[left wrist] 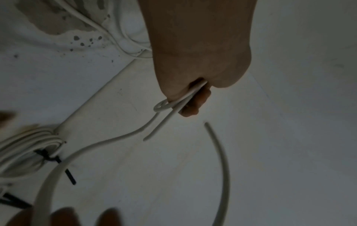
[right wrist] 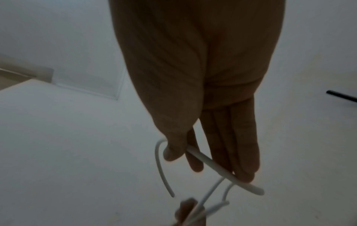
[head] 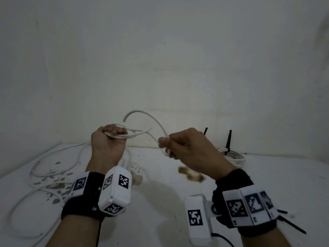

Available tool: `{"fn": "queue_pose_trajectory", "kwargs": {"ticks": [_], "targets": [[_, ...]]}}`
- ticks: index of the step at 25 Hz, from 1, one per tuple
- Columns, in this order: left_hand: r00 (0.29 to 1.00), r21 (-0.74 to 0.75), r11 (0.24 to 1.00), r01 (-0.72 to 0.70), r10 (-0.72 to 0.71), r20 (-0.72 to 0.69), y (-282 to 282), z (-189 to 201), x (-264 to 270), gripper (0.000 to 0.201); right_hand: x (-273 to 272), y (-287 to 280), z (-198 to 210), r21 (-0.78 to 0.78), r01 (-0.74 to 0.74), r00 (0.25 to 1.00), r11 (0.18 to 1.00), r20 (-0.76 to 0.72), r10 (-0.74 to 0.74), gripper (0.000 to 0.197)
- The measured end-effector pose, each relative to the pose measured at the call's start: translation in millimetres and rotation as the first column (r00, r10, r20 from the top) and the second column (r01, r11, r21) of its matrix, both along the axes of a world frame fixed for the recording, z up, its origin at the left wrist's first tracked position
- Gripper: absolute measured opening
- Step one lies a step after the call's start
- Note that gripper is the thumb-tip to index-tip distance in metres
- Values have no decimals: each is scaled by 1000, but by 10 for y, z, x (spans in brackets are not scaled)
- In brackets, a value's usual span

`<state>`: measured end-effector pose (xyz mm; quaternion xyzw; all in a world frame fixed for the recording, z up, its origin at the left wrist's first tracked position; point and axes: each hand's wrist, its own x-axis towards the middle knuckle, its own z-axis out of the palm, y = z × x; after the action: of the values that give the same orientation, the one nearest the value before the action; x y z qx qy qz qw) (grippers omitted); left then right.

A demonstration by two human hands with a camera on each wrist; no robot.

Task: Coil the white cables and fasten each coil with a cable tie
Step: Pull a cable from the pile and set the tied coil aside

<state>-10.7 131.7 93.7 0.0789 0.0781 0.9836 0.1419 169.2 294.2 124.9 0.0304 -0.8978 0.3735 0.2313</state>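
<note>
- While the left hand (head: 108,139) is fisted round several turns of the white cable (head: 156,125), held up above the white table (head: 160,202), the right hand (head: 185,147) pinches a further stretch of the same cable between thumb and forefinger, its other fingers loosely extended beneath.
- From the right hand's pinch the cable arches up and over towards the left hand and ends in a free tip (head: 124,120) in the air between the two hands.
- More slack drops from the left fist to loose cable (head: 41,168) sprawled on the table's left side.
- Risk: the gathered turns look uneven, so if the fist relaxes while the next loop is laid in, they could spring apart.
- Risk: pulling slack up fast could drag the sprawl into a tangle, or off the left edge.
- Risk: the free tip may whip out of the pinch, as the hold looks light.
- At far right a finished coil (head: 233,157) lies by the wall, bound with a black cable tie (head: 228,141), well apart from both hands.
- Room is open in the middle of the table; a wall closes off the back.
</note>
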Motion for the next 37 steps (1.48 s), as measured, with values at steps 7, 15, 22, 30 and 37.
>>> {"fn": "queue_pose_trajectory", "kwargs": {"ticks": [7, 15, 22, 30, 37], "targets": [[976, -505, 861, 57, -155, -155, 411, 184, 466, 48, -249, -467, -177, -187, -62, 991, 980, -131, 38, 18], [875, -820, 563, -104, -340, -345, 386, 263, 742, 45, -122, -341, -94, -622, -102, 987, 777, -159, 2, 19], [786, -900, 369, -230, -475, -395, 452, 241, 790, 40, -54, -38, -18, -791, 6, 991, 612, -77, -109, 23], [723, -946, 291, -147, -621, -303, 425, 190, 731, 44, -53, 129, 88, -921, -54, 989, 386, -102, -104, 18], [751, -968, 239, -81, -624, -217, 441, 151, 676, 50, -64, 192, 74, -915, -29, 974, 401, -115, -193, 12]]}}
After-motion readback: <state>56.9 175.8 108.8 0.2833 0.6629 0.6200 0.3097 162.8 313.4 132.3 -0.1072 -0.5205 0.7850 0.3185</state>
